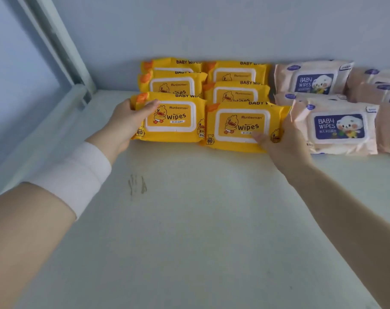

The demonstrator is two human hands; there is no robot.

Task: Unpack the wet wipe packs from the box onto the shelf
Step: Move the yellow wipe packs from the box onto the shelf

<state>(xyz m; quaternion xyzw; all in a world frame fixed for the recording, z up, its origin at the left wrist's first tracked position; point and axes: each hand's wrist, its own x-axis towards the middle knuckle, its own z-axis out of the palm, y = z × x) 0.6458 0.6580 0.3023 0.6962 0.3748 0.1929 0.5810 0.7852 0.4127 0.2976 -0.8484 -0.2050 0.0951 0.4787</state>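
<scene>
Several yellow wet wipe packs with a duck print stand in two rows at the back of the white shelf [189,219]. My left hand [127,123] grips the left end of the front left yellow pack [174,118], thumb over its face. My right hand [280,141] holds the right end of the front right yellow pack [238,126], thumb on its front. Both packs stand on the shelf, leaning back against the packs behind. The box is out of view.
Several pink baby wipe packs [336,128] stand right of the yellow ones, touching them. A white shelf post [62,47] and side rail run along the left. The blue-grey wall closes the back. The shelf's front half is bare, with a small scuff mark [137,185].
</scene>
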